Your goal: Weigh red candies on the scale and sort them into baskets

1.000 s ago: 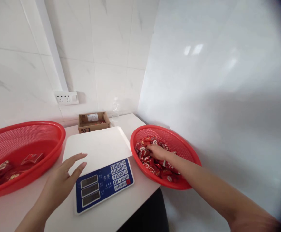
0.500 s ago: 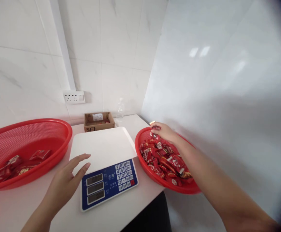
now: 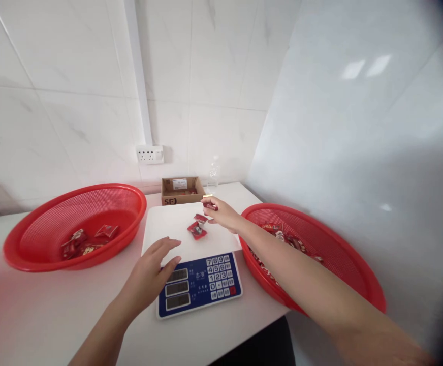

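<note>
My right hand is over the white pan of a digital scale, its fingers closed on a small red wrapped packet. Just below those fingers, two red packets show at the pan; whether they lie on it or are still dropping I cannot tell. My left hand hovers at the scale's front left, fingers apart and holding nothing. It partly covers the blue panel with its displays and number keys. A red mesh basket full of similar packets stands at right, partly hidden by my right forearm.
Another red basket with several packets stands at left. Behind the scale are a cardboard box and a clear plastic bottle. A wall socket is above the white table, and a smooth panel rises at right.
My right hand has moved left from the right basket to above the scale. Two packets now show at the pan, which was bare. The view has turned left; my left hand remains open.
</note>
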The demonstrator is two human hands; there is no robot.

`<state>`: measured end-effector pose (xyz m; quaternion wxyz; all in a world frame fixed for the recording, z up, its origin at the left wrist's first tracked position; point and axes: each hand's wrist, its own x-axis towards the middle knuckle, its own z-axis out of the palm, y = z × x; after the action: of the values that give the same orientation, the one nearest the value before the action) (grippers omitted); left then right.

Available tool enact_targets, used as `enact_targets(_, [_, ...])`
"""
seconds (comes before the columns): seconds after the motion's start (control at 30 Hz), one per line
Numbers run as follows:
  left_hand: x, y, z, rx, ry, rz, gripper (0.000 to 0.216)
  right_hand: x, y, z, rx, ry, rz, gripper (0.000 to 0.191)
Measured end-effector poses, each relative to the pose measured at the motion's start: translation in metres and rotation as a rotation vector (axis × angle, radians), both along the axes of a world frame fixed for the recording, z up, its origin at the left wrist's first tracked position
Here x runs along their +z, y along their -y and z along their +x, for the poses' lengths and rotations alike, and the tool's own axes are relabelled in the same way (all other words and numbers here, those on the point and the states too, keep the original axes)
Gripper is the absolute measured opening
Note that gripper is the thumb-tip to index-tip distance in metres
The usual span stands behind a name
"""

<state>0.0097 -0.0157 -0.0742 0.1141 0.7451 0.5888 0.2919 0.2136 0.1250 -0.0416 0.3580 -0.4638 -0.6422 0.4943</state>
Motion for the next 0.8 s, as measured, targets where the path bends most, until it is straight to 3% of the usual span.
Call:
enact_targets(0.17, [-0.002, -0.002, 0.001, -0.065, -0.046, 0.002, 0.035, -0.002, 0.005, 0.001, 0.085, 0.095, 0.007, 0.04])
enact_targets(0.37, [-0.005, -0.01, 0.003, -0.096, -0.133, 0.024, 0.035, -0.009, 0.008, 0.022, 0.246, 0.304, 0.279, 0.056])
enact_targets(0.47, [-0.007, -0.013, 0.003, -0.109, -0.185, 0.007, 0.036, -0.01, 0.008, 0.038, 0.238, 0.302, 0.233, 0.062])
enact_targets(0.67, [-0.009, -0.021, 0.012, -0.125, -0.255, -0.054, 0.044, 0.001, 0.018, 0.051, 0.26, 0.226, 0.196, 0.06])
enact_targets(0.8, [-0.009, -0.027, 0.017, -0.167, -0.33, -0.072, 0.05, 0.011, 0.025, 0.064, 0.244, 0.356, 0.264, 0.051])
